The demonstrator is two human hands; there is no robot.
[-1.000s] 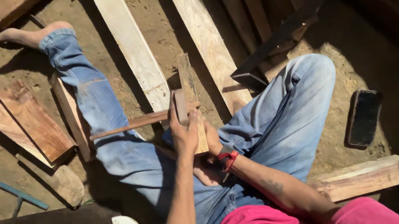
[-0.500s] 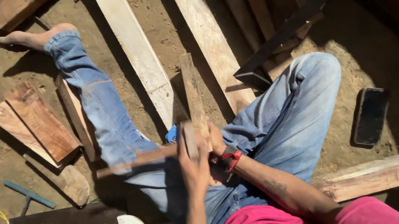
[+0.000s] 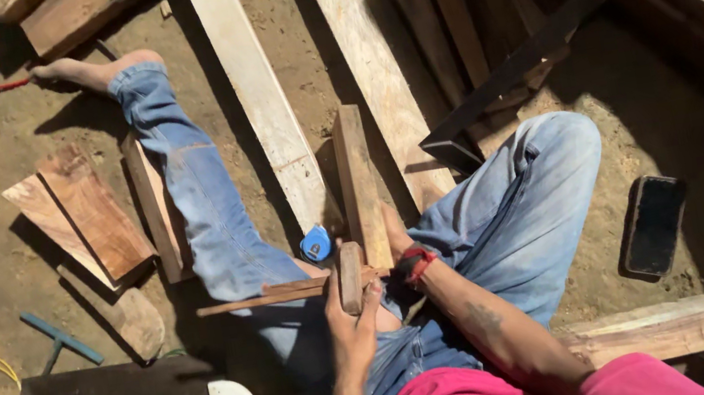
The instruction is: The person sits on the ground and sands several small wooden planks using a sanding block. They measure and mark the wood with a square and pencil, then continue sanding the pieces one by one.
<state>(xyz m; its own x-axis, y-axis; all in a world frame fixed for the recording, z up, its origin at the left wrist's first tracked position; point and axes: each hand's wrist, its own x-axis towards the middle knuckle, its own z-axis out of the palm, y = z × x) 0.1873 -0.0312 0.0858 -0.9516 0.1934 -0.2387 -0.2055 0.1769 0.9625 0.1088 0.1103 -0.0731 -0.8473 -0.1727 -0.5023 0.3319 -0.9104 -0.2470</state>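
Head view: joining two wood pieces on your lap.
Your left hand [image 3: 351, 317] grips a wooden handle [image 3: 350, 277]; your right hand [image 3: 397, 236] steadies the upright plank [image 3: 359, 182] across the thin strip [image 3: 278, 294]. Next probably needs a square, steady strike.

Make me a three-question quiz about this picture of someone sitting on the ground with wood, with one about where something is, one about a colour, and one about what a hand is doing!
1. Where does the dark phone lie?
A. On the dirt beside the bent knee
B. On the handsaw
C. On a plank

2. What colour is the small tape measure?
A. Red
B. Blue
C. Yellow

3. What is the left hand doing?
A. Lying flat on the ground
B. Gripping a short wooden piece
C. Holding the phone

Answers: 1 A, the phone rests on bare dirt by the knee. 2 B, its case shows blue. 3 B, the fingers wrap the short wooden piece.
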